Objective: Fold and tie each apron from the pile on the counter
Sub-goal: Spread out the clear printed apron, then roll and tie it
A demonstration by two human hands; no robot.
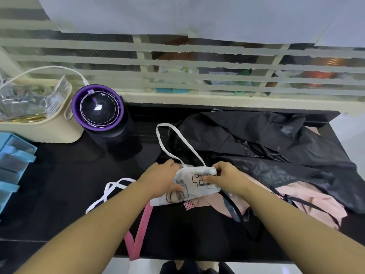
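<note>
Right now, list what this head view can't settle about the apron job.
- Pile count: black aprons drape over the pink apron, so layers underneath are hidden.
- White printed apron: the left hand and right hand cover both ends, so its fold count is unclear.
- Pink strap: its upper end runs under the white apron, so its attachment is unseen.
- Beige basket contents: blurred, cut by the left edge.
</note>
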